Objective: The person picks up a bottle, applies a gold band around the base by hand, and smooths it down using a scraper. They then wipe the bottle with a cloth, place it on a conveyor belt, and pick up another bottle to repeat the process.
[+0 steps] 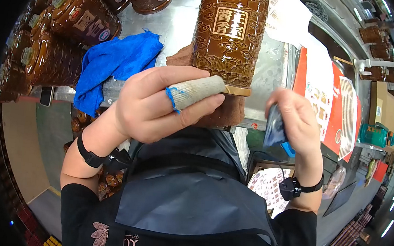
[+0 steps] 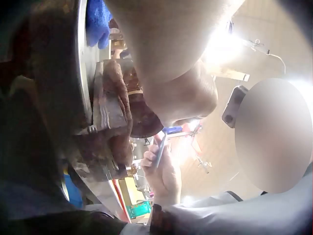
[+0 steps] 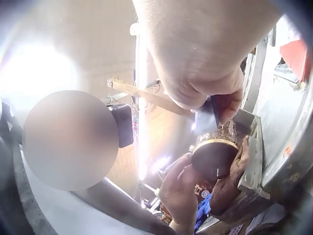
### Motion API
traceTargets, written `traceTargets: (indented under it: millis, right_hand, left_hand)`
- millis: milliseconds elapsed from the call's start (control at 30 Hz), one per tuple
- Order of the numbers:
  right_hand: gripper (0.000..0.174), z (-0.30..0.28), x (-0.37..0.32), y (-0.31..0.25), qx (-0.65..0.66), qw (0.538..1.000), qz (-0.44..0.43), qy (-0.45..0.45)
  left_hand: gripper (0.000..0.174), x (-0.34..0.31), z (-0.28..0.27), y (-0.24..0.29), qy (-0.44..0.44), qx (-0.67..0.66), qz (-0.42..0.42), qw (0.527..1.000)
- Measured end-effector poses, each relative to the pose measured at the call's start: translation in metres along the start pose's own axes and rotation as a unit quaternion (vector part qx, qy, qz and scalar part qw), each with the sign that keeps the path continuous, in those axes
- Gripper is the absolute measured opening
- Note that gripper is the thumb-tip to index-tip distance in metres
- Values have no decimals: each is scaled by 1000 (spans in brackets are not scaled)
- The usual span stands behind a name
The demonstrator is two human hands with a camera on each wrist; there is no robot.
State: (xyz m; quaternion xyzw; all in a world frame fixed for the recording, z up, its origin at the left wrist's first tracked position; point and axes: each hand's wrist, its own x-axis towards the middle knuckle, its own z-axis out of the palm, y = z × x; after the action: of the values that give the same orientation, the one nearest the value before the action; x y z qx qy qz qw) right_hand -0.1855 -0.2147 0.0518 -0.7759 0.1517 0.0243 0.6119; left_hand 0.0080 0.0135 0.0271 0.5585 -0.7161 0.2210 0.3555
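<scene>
Prob. at the label [image 1: 230,23] smoothing step: jar [image 1: 233,53] on its side on brown cloth [image 1: 228,115] on counter [image 1: 271,66], your L hand [image 1: 159,103] at its base (grip unclear), R hand [image 1: 300,120] pinching dark card [image 1: 275,127]; next likely needs jar steady.

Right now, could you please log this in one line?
left hand: touching embossed brown jar; right hand: holding dark flat piece; jar: on brown cloth

A grey floor [image 1: 366,196] runs off at the right, past a metal table [image 1: 180,23] and towards stacked boxes [image 1: 349,230] (too small to make out fully). Strip lights [image 1: 387,228] line the dim far side. A brown board [image 1: 15,140] shows at the left. Overhead, the ceiling [image 2: 274,44] is pale, crossed by a wooden bar [image 3: 164,102], with a lit tube [image 3: 142,129] glaring near it.
</scene>
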Motion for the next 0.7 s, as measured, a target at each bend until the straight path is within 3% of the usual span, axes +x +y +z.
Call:
traceTargets:
  millis: [67,100,133,167,200,267,367,567,700]
  right_hand:
    - [31,13,10,-7,-19,1000,14,-19]
    - [29,19,15,-14,-204,978,-28,-24]
    - [28,25,19,-18,-381,922,-68,-27]
    - [27,30,21,-15,-444,889,-109,8]
    - [27,31,21,-15,-443,889,-110,8]
    - [26,34,23,-16,-553,821,-141,32]
    - [26,39,22,-15,-571,806,-146,52]
    - [25,37,23,-11,-556,816,-152,48]
    - [24,37,23,-14,-562,813,-149,42]
  left_hand:
    - [30,1,-1,-2,7,-10,3,1000]
    - [29,2,-3,-3,-7,-9,12,1000]
    - [28,3,-5,-5,-21,-9,20,1000]
    - [28,5,-5,-6,-21,-10,21,1000]
    - [27,9,-4,-7,-27,-18,37,999]
    - [27,12,0,-11,-32,-22,50,998]
    - [29,17,10,-15,-7,-14,120,993]
    - [27,12,-11,-13,-69,-54,79,993]
    - [28,14,-10,-17,-57,-23,118,991]
